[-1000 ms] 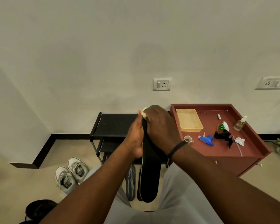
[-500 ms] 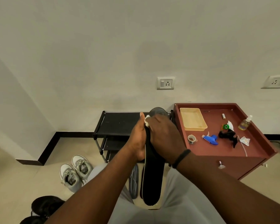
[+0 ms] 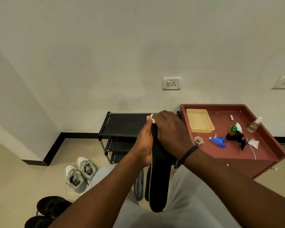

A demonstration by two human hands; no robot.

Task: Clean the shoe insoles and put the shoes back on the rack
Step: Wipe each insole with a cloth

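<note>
A long black insole (image 3: 158, 183) stands upright in front of me, its lower end over my lap. My left hand (image 3: 144, 145) grips its left edge near the top. My right hand (image 3: 170, 132) lies over the top part and pinches a small white wad (image 3: 152, 118) against it. Two more insoles, one grey (image 3: 138, 186) and one black (image 3: 147, 181), lie on the floor behind it. A pair of grey sneakers (image 3: 79, 173) and a pair of black shoes (image 3: 46, 209) sit on the floor at the left. The black shoe rack (image 3: 122, 125) stands against the wall.
A dark red cabinet (image 3: 270, 155) at the right carries a yellow tray (image 3: 199, 120), a tape roll (image 3: 198, 140), a blue spray head (image 3: 218, 141), a black spray head (image 3: 236, 137), a small bottle (image 3: 254, 125) and scraps. Wall sockets (image 3: 171, 83) sit above.
The view has tilted down and left, bringing the black shoes into sight. My right hand has shifted slightly on the top of the insole; both hands keep their hold.
</note>
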